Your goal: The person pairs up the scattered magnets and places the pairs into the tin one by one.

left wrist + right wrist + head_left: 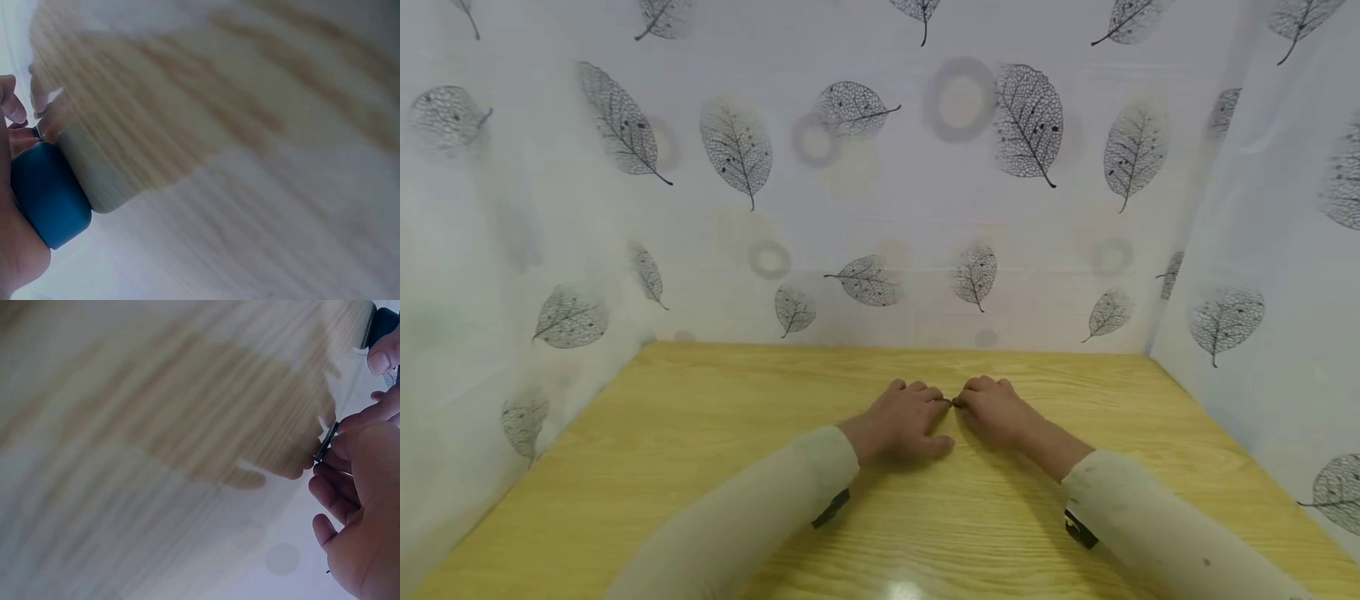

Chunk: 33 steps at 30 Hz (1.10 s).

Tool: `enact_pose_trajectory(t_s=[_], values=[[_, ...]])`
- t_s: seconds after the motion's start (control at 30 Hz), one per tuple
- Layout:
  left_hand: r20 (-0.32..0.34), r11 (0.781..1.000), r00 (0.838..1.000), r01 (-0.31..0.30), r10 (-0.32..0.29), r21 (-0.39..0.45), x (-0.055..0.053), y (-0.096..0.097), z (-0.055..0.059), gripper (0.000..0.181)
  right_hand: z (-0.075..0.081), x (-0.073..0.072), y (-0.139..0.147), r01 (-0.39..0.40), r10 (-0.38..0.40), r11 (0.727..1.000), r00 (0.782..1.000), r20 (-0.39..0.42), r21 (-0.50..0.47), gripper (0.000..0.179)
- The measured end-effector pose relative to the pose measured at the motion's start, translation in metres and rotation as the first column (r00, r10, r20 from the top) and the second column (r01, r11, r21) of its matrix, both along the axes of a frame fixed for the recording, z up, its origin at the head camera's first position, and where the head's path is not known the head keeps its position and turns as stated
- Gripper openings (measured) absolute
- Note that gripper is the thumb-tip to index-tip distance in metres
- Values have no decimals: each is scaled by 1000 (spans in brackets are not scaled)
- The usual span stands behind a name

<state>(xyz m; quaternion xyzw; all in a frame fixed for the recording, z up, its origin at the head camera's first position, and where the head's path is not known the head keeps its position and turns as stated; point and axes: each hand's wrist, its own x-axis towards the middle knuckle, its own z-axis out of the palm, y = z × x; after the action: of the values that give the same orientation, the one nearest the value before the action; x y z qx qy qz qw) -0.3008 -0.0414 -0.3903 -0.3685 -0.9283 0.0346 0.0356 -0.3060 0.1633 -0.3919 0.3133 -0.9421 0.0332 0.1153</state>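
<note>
Near the middle of the table, my two hands meet at a thin dark bar (326, 442) with straight edges, too small to name. My right hand (998, 414) pinches it, with the remaining fingers curled beside it. The forefinger of my left hand (906, 418) reaches the bar's other end, while its thumb stands out to the side. Whether the left fingers grip the bar I cannot tell. In the left wrist view, a rounded blue thing (51, 195) shows against the left palm. The head view hides it, so its kind is unclear.
A glossy wood-grain table (700, 400) lies under both hands and reflects them. White curtains with a leaf pattern (880, 200) hang along the back and both sides. Dark wrist gear (1081, 529) shows beneath the right pale sleeve (1157, 508).
</note>
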Motion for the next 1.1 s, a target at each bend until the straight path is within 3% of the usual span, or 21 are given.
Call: enact_pose_trajectory(t_s=[0.3,0.5,0.83,1.1], values=[[-39,1000,999,-8,9,17,5,-7,-1,66,-1,0,-4,32,-30,999,996,-88,23,11],[-64,1000,998,-19,20,23,9,-19,0,66,0,0,-6,59,-55,998,994,-95,35,11],[-111,998,993,-34,39,46,18,-49,0,74,-1,1,-9,4,3,998,992,-129,58,22],[-120,991,992,-8,24,136,18,-76,-7,77,-1,4,-9,-13,25,995,993,-116,102,28]])
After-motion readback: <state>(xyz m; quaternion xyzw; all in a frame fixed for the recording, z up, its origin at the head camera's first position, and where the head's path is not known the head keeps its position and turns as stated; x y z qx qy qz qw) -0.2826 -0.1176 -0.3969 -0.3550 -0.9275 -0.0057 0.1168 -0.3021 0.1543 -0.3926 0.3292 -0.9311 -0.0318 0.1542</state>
